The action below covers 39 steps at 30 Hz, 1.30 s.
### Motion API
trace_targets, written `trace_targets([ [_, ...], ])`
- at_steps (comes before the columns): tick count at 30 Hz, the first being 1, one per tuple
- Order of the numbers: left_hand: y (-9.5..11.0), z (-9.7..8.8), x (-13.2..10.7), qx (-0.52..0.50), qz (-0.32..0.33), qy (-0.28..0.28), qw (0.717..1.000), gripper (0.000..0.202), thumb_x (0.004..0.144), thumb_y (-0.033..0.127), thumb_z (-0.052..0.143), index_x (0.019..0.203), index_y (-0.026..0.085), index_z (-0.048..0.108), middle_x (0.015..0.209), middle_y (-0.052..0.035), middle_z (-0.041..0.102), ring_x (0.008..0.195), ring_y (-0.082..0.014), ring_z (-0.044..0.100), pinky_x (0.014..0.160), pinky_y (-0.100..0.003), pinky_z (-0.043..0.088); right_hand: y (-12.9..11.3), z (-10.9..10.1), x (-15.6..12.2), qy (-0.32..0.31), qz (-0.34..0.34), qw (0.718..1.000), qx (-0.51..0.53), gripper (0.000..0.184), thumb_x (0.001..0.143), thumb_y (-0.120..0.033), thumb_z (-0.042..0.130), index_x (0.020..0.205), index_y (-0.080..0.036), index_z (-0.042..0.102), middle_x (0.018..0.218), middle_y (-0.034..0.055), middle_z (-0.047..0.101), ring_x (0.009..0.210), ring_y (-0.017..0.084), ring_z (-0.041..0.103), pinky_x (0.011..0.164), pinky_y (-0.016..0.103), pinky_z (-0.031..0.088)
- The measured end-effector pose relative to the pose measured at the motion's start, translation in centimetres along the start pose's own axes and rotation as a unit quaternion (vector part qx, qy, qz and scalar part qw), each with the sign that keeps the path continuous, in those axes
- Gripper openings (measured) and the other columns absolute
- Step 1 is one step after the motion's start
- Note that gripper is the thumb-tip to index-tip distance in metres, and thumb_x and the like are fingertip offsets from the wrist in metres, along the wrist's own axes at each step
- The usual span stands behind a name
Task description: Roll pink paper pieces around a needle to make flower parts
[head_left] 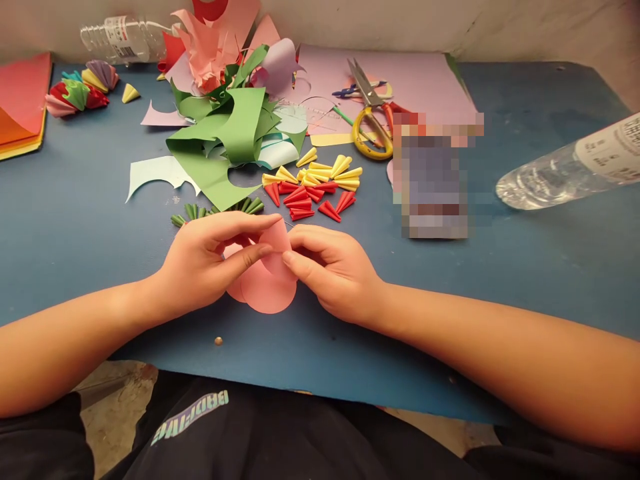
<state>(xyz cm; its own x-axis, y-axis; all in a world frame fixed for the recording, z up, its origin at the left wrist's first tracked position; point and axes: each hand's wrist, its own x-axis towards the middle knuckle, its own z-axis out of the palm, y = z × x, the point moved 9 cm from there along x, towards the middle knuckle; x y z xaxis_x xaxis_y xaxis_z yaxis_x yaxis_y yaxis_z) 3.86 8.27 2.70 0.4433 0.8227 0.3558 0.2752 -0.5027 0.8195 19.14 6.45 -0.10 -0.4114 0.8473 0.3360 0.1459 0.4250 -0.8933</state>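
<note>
My left hand (210,260) and my right hand (333,267) both pinch a round pink paper piece (267,287) on the blue table (75,213), near its front edge. The paper's top part is folded up between my fingertips. Just beyond my hands lie several small folded paper cones: red ones (305,197), yellow ones (325,170) and green ones (220,210).
A heap of green and pink paper scraps (230,113) lies at the back centre. Yellow-handled scissors (370,110) rest on a lilac sheet (415,80). Plastic bottles lie at the right (570,167) and back left (120,37). Coloured sheets (23,103) and finished folded pieces (83,90) sit far left.
</note>
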Motion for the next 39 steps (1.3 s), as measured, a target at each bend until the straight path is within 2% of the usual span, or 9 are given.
trace_targets([
  [4,-0.2,0.2,-0.2,-0.047,-0.063,0.01,0.997,0.033,0.092,0.021,0.085,0.124,0.023,0.082,0.102,-0.0041,0.087,0.087,-0.0144,0.081,0.077,-0.022,0.067,-0.2,0.0,0.1,0.005,-0.01,1.0,-0.019,0.026,0.105,-0.03,0.06,0.086,-0.015,0.071,0.076,0.0021,0.063,0.069,0.013,0.056,0.065,0.03,0.046],
  [8,-0.6,0.3,-0.3,-0.05,-0.096,0.006,0.994,0.03,0.09,0.027,0.088,0.119,0.02,0.083,0.103,-0.0055,0.088,0.086,-0.0159,0.083,0.078,-0.021,0.069,0.5,-0.7,0.0,0.062,0.039,0.997,0.025,0.019,0.1,-0.036,0.073,0.095,-0.017,0.074,0.083,0.0034,0.072,0.072,0.015,0.063,0.064,0.03,0.051],
  [12,-1.0,0.4,-0.5,-0.042,-0.106,-0.003,0.993,0.029,0.088,0.033,0.089,0.114,0.019,0.085,0.107,-0.0074,0.088,0.091,-0.0199,0.085,0.083,-0.025,0.072,1.1,-0.7,-0.1,0.066,0.08,0.992,0.073,0.022,0.097,-0.039,0.076,0.089,-0.018,0.074,0.08,0.0033,0.074,0.07,0.015,0.066,0.063,0.03,0.054],
  [16,-1.1,0.5,-0.6,-0.043,-0.104,-0.01,0.994,0.029,0.089,0.036,0.089,0.113,0.02,0.085,0.106,-0.0075,0.088,0.09,-0.0205,0.085,0.085,-0.028,0.072,1.0,-0.8,-0.1,0.067,0.092,0.991,0.071,0.023,0.097,-0.038,0.076,0.085,-0.019,0.073,0.078,0.0028,0.075,0.069,0.015,0.065,0.063,0.029,0.054],
  [20,-0.8,0.4,-0.5,-0.015,-0.087,-0.006,0.996,0.026,0.09,0.037,0.088,0.111,0.022,0.086,0.106,-0.0065,0.087,0.092,-0.0191,0.083,0.086,-0.027,0.07,0.8,-0.8,-0.1,0.067,0.086,0.992,0.07,0.021,0.097,-0.035,0.077,0.085,-0.018,0.074,0.078,0.003,0.076,0.068,0.014,0.065,0.063,0.028,0.054],
  [26,-0.6,0.3,-0.1,-0.007,-0.099,-0.001,0.995,0.024,0.09,0.037,0.088,0.106,0.019,0.086,0.103,-0.0072,0.088,0.091,-0.0189,0.083,0.084,-0.024,0.069,0.9,-0.8,0.0,0.076,0.078,0.993,0.054,0.021,0.097,-0.035,0.075,0.087,-0.017,0.076,0.08,0.0039,0.076,0.071,0.015,0.066,0.065,0.029,0.054],
  [29,-0.6,0.5,0.0,-0.016,-0.092,-0.008,0.996,0.022,0.09,0.034,0.088,0.106,0.019,0.086,0.104,-0.0066,0.088,0.092,-0.0188,0.083,0.085,-0.023,0.069,1.3,-0.9,0.0,0.086,0.091,0.989,0.077,0.022,0.095,-0.04,0.079,0.09,-0.018,0.077,0.086,0.0048,0.079,0.076,0.017,0.071,0.069,0.03,0.058],
  [33,-0.6,0.8,-0.1,-0.028,-0.086,-0.018,0.996,0.02,0.09,0.032,0.088,0.107,0.021,0.086,0.104,-0.0058,0.088,0.091,-0.0186,0.083,0.086,-0.025,0.07,1.4,-0.9,-0.1,0.087,0.099,0.987,0.088,0.031,0.092,-0.048,0.083,0.086,-0.019,0.075,0.082,0.004,0.078,0.073,0.017,0.07,0.068,0.032,0.058],
  [39,-0.7,0.8,-0.1,-0.026,-0.092,-0.022,0.995,0.022,0.091,0.034,0.086,0.109,0.02,0.086,0.106,-0.0074,0.088,0.092,-0.0198,0.084,0.088,-0.027,0.071,1.7,-0.8,-0.2,0.087,0.121,0.981,0.124,0.029,0.091,-0.045,0.084,0.083,-0.019,0.075,0.08,0.0028,0.078,0.074,0.017,0.071,0.069,0.031,0.059],
])
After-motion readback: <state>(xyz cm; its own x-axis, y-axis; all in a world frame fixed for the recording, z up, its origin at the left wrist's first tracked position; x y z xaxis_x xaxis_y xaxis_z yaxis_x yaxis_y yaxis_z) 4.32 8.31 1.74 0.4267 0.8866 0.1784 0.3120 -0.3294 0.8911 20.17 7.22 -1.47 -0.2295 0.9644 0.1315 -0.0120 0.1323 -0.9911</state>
